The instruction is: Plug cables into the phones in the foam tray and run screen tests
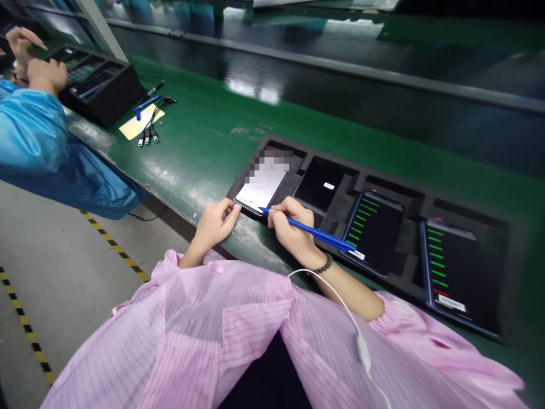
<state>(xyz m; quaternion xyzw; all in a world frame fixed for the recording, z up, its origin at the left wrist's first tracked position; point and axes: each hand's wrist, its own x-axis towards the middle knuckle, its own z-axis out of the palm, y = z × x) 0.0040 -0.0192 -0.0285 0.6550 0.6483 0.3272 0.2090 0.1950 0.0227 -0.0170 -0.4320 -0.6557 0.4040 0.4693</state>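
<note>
A black foam tray (332, 218) lies along the near edge of the green bench, with several smartphones in its slots. The leftmost phone (266, 184) has a lit white screen, partly pixelated. My left hand (216, 224) is curled at the tray's near left corner, thumb and fingertips closed on the edge beside this phone. Between the fingers of my right hand (293, 227) is a blue pen (315, 232), its tip at the lower edge of the lit screen. The second phone (321, 184) has a dark screen with a small white box. Green bars show on the third phone (374, 233) and rightmost phone (460, 275).
To the left, a co-worker's blue sleeve (34, 128) and hands reach over a stack of black trays (102, 94). Short cables (149, 128), pens and a yellow paper (130, 126) lie between. A white cable (340, 298) hangs across my right forearm.
</note>
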